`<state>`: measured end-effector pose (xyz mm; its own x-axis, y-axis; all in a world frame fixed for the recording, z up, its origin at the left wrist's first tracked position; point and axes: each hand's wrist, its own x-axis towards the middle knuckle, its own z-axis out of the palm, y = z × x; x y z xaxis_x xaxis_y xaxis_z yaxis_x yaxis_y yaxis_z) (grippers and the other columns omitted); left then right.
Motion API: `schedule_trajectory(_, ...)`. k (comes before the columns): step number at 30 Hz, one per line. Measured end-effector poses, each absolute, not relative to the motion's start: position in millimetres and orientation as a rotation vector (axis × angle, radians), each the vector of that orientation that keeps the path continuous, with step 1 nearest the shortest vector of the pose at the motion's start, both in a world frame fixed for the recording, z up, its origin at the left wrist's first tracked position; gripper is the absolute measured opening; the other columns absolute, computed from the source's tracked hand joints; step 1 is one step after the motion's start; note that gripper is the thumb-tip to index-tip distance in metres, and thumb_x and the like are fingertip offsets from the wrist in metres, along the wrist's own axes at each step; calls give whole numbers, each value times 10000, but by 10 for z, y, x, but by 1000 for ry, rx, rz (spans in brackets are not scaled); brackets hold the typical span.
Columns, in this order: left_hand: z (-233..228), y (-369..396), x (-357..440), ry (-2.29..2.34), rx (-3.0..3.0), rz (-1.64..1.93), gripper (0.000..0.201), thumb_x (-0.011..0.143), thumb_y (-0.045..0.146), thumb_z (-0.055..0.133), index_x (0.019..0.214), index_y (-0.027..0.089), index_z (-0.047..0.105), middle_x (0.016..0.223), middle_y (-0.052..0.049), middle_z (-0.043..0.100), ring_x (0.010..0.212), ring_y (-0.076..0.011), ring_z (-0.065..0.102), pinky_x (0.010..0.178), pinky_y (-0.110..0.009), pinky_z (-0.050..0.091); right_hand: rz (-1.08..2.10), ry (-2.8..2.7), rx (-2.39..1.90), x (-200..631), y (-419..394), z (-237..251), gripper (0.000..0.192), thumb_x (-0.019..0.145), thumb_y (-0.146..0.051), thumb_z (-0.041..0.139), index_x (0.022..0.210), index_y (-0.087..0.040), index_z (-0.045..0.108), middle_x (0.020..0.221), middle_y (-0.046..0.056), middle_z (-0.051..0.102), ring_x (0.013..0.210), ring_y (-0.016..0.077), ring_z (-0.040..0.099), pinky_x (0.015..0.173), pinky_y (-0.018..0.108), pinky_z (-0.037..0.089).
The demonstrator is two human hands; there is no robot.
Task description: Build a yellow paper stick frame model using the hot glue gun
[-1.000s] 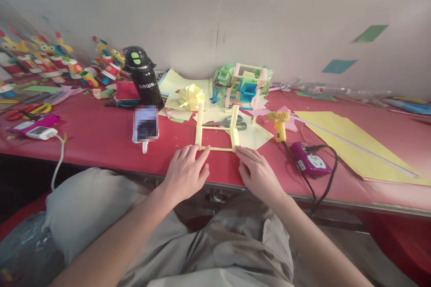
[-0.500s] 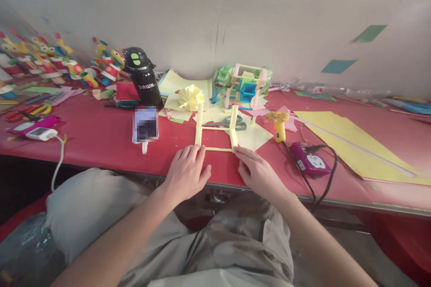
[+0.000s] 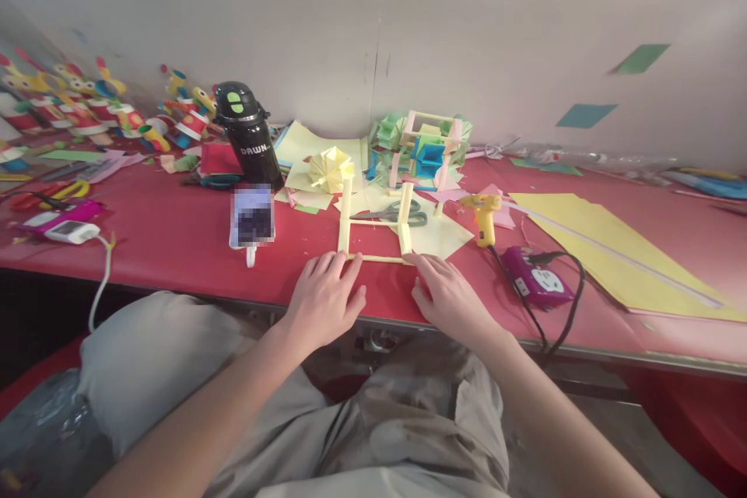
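A pale yellow paper frame (image 3: pixel 378 258) made of thin rolled strips stands on the red table, with two uprights joined by crossbars. My left hand (image 3: pixel 324 296) lies at its near left corner, fingers stretched out and the fingertips touching it. At the near right corner, the fingertips of my right hand (image 3: pixel 447 292) rest against the frame, fingers extended and thumb apart. Neither hand grips anything. Behind the frame lie scissors (image 3: pixel 417 213), partly covered by its right upright. A folded yellow paper ball (image 3: pixel 331 170) sits just beyond the left upright.
A yellow glue gun (image 3: pixel 485 218) and a purple power socket (image 3: pixel 537 280) with a black cord are to the right, near yellow sheets (image 3: pixel 618 249). A black bottle (image 3: pixel 248 136) and a phone (image 3: pixel 252 216) stand left. Folded paper models (image 3: pixel 429 144) sit against the partition.
The fingers of both hands have shifted very slightly at the frame's near corners; my left index finger has moved a little right along the front bar. The frame stays in place.
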<state>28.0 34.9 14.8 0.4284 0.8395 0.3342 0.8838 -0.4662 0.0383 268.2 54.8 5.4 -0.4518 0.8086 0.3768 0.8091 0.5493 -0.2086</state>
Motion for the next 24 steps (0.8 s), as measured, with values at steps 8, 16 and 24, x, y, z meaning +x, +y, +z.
schedule_trajectory(8, 139, 333, 316, -1507, -2489, -460, 515, 975, 342, 372, 1396, 75, 506, 1300, -207, 612, 1213, -316, 554, 964, -459, 452, -154, -2434, -1324, 2662, 530, 99, 441, 845, -94, 419, 1272, -92, 527, 1154, 179, 697, 1088, 296, 645, 916, 418, 502)
schedule_trajectory(16, 112, 330, 359, -1484, -2447, -461, 531, 952, 309, 395, 1383, 20, 506, 1275, -245, 626, 1198, -322, 582, 978, -460, 465, -254, -2462, -1302, 2631, 528, 105, 439, 807, -27, 413, 1227, -52, 539, 1097, 183, 710, 1045, 280, 655, 915, 389, 509)
schedule_trajectory(24, 139, 334, 380, -1516, -2448, -456, 540, 928, 270, 413, 1371, -26, 495, 1247, -269, 636, 1152, -333, 608, 967, -470, 470, -357, -2506, -1277, 2603, 506, 117, 481, 773, -1, 431, 1244, -15, 522, 1104, 216, 703, 1047, 298, 657, 926, 403, 511)
